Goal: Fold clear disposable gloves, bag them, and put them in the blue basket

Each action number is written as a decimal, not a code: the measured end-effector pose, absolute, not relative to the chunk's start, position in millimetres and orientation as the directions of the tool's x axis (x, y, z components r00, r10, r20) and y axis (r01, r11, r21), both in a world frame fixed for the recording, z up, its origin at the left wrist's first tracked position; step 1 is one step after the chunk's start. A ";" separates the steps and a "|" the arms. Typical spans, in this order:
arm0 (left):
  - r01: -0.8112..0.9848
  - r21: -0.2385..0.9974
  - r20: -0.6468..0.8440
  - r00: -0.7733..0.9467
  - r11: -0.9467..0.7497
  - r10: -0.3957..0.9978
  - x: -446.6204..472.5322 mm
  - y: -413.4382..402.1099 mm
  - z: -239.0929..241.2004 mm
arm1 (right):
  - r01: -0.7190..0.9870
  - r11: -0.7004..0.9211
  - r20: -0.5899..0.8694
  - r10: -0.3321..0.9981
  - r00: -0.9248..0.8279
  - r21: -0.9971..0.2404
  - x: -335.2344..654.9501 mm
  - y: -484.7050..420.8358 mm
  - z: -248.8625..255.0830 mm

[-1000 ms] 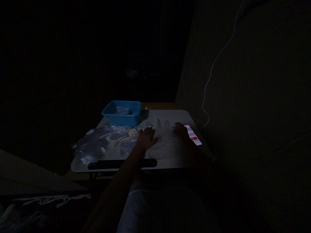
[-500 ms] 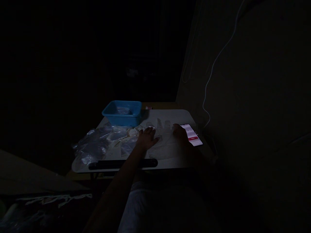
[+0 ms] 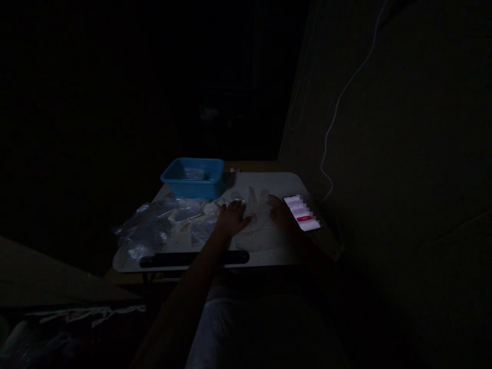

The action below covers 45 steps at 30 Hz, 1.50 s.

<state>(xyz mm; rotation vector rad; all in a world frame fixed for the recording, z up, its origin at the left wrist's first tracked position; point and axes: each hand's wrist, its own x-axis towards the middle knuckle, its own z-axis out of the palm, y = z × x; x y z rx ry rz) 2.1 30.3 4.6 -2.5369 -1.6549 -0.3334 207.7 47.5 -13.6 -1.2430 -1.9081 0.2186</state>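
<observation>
A thin translucent plastic glove (image 3: 260,223), its finger shapes pointing away from me, lies flat on the white table (image 3: 277,179). My left hand (image 3: 231,219) rests palm down with spread fingers at the glove's left side, beside crumpled clear plastic (image 3: 203,228). Over the glove's right side is my right hand (image 3: 280,212), fingers apart and slightly bent, with nothing visible in them. Just right of it lies a phone (image 3: 298,209) with a lit screen. Dim light hides the finer details of the glove and the right hand.
A blue plastic basin (image 3: 198,190) with something clear inside stands at the back left. Clear plastic bags (image 3: 148,233) heap up at the table's left. A black bar (image 3: 172,260) runs along the near edge. A white cable (image 3: 334,113) hangs at the right wall.
My right hand has shifted slightly left, away from the phone, and its fingers have spread more over the glove. The left hand stays in place.
</observation>
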 end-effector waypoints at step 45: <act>0.756 -0.026 0.216 0.643 -0.655 0.734 4.2 22.7 14.5 | 0.641 0.695 0.502 0.701 -0.506 -0.325 196.7 27.9 -1.8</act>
